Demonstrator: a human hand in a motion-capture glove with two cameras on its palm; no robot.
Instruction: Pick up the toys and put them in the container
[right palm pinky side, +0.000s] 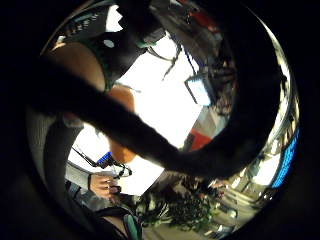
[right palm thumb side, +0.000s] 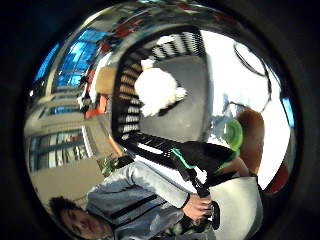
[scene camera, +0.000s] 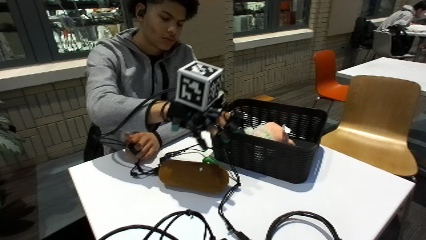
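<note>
Step in hand, judged: drop-off into the container, or w/drawal just after it.

- Gloved right hand (scene camera: 203, 117) hangs at the rim of the black basket (scene camera: 266, 155), on the side nearest the person. Basket stands on the white table (scene camera: 346, 200), toward its far edge.
- Grip state: cannot tell. Fingers are hidden behind cube and cables in the outside view; neither palm view shows a held item.
- Toys already in the basket: a pale plush toy (scene camera: 269, 131) shows above the rim. Thumb-side palm view looks down into the basket at a white plush (right palm thumb side: 157, 90) on its floor; prob. the same item, not certain.
- Brown oval toy (scene camera: 193, 176) lies on the table just beside the basket, near the table's middle. A green toy (right palm thumb side: 233, 134) shows next to it.
- Bare left hand (scene camera: 141, 144) rests on the table at the person's edge.

Next move req., judged: lift clear of the rim, go to the brown toy, grasp around its width w/o snagging the cables lying against it.
</note>
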